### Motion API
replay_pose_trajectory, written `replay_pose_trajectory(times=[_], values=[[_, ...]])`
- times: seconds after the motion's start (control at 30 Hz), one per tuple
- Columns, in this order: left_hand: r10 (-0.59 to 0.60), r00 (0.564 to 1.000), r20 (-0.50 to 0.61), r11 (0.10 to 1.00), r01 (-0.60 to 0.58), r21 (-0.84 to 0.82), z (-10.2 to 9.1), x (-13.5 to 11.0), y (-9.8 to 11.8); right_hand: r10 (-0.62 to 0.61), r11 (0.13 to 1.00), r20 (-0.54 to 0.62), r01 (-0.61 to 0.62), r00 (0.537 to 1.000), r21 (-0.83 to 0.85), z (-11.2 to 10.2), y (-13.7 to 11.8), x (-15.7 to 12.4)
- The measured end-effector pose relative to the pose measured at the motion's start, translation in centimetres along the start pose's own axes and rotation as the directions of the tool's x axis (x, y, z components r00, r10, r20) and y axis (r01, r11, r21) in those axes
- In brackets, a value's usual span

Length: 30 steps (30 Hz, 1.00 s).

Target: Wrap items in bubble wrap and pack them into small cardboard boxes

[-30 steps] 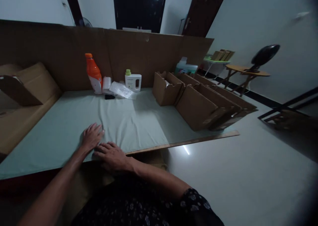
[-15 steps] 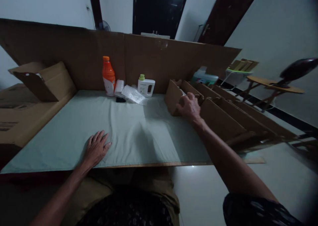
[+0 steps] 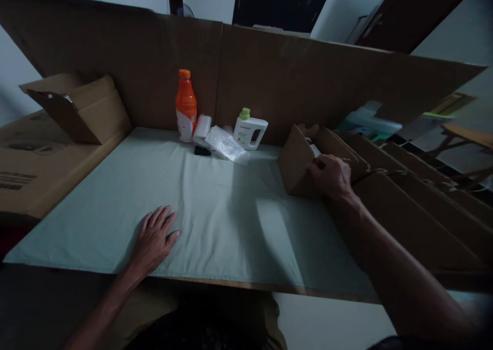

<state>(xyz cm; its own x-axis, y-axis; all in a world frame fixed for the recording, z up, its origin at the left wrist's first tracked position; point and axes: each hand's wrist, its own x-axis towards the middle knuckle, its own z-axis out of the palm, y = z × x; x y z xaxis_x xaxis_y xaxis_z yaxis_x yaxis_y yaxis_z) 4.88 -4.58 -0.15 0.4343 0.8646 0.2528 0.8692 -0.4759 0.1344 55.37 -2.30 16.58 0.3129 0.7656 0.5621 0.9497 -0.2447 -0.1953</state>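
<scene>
My left hand [image 3: 153, 241] lies flat on the pale green cloth [image 3: 215, 227], fingers spread, holding nothing. On the right, my right hand [image 3: 333, 175] is at the top edge of a small open cardboard box [image 3: 295, 162]. Its fingers curl over the near wall, with the thumb towards the outside; the fingertips are partly hidden. Something white [image 3: 315, 150] shows inside that box, too little of it to name.
Along the cardboard back wall [image 3: 262, 78] stand an orange bottle [image 3: 186, 106], bubble wrap [image 3: 229, 143] and a white jug [image 3: 250, 132] with a green cap. More cardboard boxes [image 3: 416, 206] line the right, a bluish-green container [image 3: 370, 124] behind them. Another open box [image 3: 96, 109] sits left.
The view has tilted down and turned left. My right hand stays at the small box, its fingers now more curled at the near edge. My left hand still rests on the cloth.
</scene>
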Motion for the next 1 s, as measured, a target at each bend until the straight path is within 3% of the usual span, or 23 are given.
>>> replay_pose_trajectory(times=[0.1, 0.23, 0.33, 0.4, 0.43, 0.5, 0.57, 0.67, 0.77, 0.93, 1.0], values=[[0.006, 1.000, -0.005, 1.000, -0.006, -0.009, 0.2, -0.2, -0.1, -0.109, 0.990, -0.048, 0.112, 0.993, 0.082, -1.6, -2.3, -3.7], [0.019, 1.000, -0.025, 0.998, -0.021, -0.057, 0.6, -0.4, -0.9, -0.279, 0.929, -0.136, 0.303, 0.951, 0.213, -5.2, -3.9, -9.5], [-0.014, 0.998, -0.059, 0.989, 0.005, -0.149, 0.6, 0.3, -1.5, -0.142, 0.958, -0.201, 0.186, 0.969, 0.219, -7.5, -3.5, -11.9], [-0.041, 0.997, -0.069, 0.974, 0.025, -0.223, 0.6, 1.3, -1.1, 0.030, 0.967, -0.139, 0.007, 0.990, 0.256, -8.1, -2.9, -12.1], [-0.046, 0.996, -0.074, 0.967, 0.026, -0.254, 0.6, 2.0, -0.6, 0.088, 0.957, -0.050, -0.070, 0.995, 0.283, -8.1, -2.6, -11.8], [-0.033, 0.996, -0.085, 0.955, 0.006, -0.295, 0.6, 3.1, 0.9, 0.111, 0.932, 0.166, -0.161, 0.980, 0.326, -7.3, -2.3, -10.7], [0.001, 0.996, -0.088, 0.948, -0.029, -0.317, 0.9, 3.9, 2.7, 0.078, 0.923, 0.294, -0.181, 0.953, 0.341, -5.9, -2.2, -9.4], [0.053, 0.997, -0.059, 0.939, -0.070, -0.338, 1.2, 4.3, 4.8, 0.072, 0.942, 0.287, -0.160, 0.955, 0.297, -3.7, -2.3, -8.2], [0.069, 0.998, -0.016, 0.929, -0.070, -0.365, 0.8, 4.5, 5.5, 0.015, 0.958, 0.208, -0.074, 0.978, 0.276, -3.2, -2.3, -8.5], [0.025, 1.000, -0.004, 0.859, -0.024, -0.512, -1.2, 6.3, 6.3, -0.210, 0.893, 0.250, 0.081, 0.945, 0.443, -7.3, -0.1, -11.2], [0.021, 0.999, -0.031, 0.825, -0.034, -0.564, -1.5, 7.2, 7.4, -0.184, 0.867, 0.250, 0.037, 0.951, 0.497, -9.3, 1.4, -12.8]])
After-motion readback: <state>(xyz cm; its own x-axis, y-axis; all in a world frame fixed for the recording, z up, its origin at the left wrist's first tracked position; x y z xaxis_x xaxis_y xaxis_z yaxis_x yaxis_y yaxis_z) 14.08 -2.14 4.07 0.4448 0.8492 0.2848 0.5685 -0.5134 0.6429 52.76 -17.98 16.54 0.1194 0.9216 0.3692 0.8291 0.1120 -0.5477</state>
